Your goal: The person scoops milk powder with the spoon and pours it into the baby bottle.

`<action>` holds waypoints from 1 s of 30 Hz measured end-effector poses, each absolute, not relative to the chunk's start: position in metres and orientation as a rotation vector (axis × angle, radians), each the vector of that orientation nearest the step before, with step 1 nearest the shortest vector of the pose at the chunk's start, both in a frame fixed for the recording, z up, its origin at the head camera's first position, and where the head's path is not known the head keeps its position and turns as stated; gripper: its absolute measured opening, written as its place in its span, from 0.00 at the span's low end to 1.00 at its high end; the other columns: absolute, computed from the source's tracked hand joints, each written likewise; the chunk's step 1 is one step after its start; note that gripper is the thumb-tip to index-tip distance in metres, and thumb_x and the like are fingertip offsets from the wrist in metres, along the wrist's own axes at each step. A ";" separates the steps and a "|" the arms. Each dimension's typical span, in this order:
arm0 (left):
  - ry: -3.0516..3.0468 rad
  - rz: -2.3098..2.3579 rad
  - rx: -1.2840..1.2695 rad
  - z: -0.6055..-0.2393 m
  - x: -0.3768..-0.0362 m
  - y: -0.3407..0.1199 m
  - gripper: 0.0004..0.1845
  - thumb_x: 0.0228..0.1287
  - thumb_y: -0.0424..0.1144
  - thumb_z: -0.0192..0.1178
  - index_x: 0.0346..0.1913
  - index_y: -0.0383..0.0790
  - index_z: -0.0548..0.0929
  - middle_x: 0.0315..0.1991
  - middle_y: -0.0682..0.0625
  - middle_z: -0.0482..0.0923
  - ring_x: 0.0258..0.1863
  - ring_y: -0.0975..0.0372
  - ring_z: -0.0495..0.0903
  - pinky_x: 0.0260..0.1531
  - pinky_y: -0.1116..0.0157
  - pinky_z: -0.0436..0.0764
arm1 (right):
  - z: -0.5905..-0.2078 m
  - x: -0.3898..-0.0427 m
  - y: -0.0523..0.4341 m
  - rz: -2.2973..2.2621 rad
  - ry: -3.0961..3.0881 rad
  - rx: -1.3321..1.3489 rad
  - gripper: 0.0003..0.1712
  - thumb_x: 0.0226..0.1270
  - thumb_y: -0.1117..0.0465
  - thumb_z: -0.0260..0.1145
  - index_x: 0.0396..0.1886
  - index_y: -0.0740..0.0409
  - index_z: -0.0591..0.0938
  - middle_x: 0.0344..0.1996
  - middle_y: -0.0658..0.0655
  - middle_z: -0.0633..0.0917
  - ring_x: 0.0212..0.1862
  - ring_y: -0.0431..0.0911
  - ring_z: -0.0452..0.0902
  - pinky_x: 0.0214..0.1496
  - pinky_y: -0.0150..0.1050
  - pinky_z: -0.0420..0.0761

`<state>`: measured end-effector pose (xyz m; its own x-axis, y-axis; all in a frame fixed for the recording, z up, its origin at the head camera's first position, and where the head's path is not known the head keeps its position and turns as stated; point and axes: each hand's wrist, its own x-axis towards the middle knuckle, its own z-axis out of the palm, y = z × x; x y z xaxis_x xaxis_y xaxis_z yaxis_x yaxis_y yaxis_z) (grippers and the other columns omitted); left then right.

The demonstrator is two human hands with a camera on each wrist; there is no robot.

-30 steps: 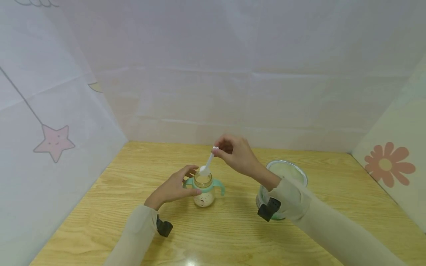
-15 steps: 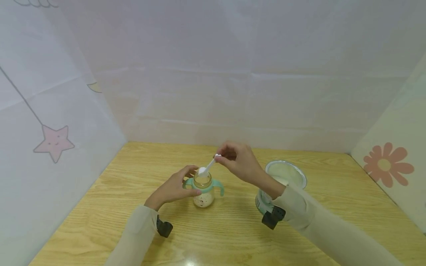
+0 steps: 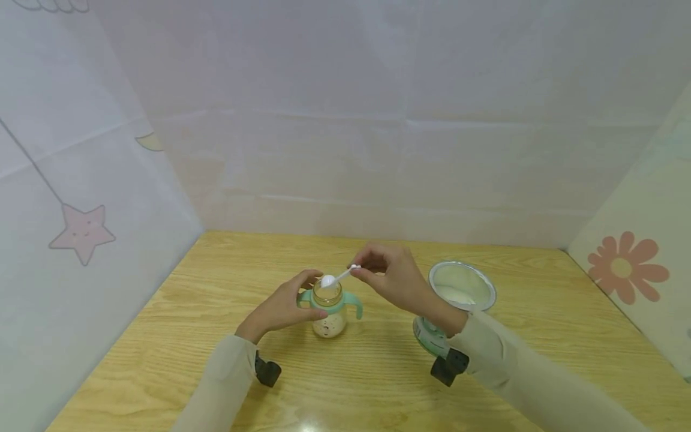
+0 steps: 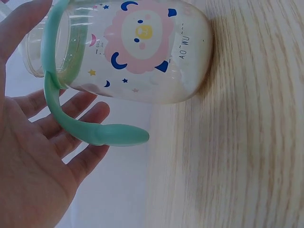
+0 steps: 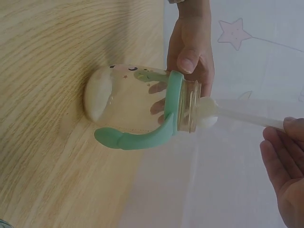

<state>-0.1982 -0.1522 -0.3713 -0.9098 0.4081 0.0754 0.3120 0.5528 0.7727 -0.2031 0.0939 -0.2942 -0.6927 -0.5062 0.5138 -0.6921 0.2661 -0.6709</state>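
A clear baby bottle point(image 3: 329, 312) with mint-green handles stands uncapped on the wooden table point(image 3: 378, 384), with white powder at its bottom point(image 5: 97, 95). My left hand point(image 3: 310, 295) grips it round the neck. The thumb point(image 5: 189, 61) lies on the green collar and the fingers point(image 4: 80, 114) curl behind the glass. My right hand point(image 3: 360, 271) pinches the end of a white plastic scoop point(image 3: 337, 277). The scoop lies almost level, with its bowl point(image 5: 206, 113) at the bottle's mouth. The bottle point(image 4: 142, 52) carries a pink cartoon print.
An open round tin point(image 3: 462, 287) with pale powder inside stands right of the bottle, partly behind my right wrist. Paper walls enclose the table on the left point(image 3: 81, 231), back and right point(image 3: 626, 267). Bare wood lies in front of the hands.
My right hand has come down and the scoop has tilted from steep to nearly level, its bowl staying at the bottle's mouth. The left hand and bottle have not moved.
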 end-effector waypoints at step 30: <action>2.659 1.305 0.648 -0.374 -0.199 -0.150 0.41 0.56 0.50 0.69 0.69 0.42 0.62 0.60 0.47 0.70 0.59 0.51 0.69 0.56 0.45 0.72 | -0.315 -0.183 0.101 1.383 -2.256 1.255 0.05 0.58 0.72 0.68 0.30 0.59 0.84 0.35 0.59 0.88 0.36 0.44 0.85 0.42 0.32 0.84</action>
<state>-0.1988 -0.1498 -0.3737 -0.9029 0.4208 0.0875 0.3266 0.5394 0.7762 -0.1828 0.1008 -0.3155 -0.6144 -0.5528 0.5629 -0.7524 0.1958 -0.6290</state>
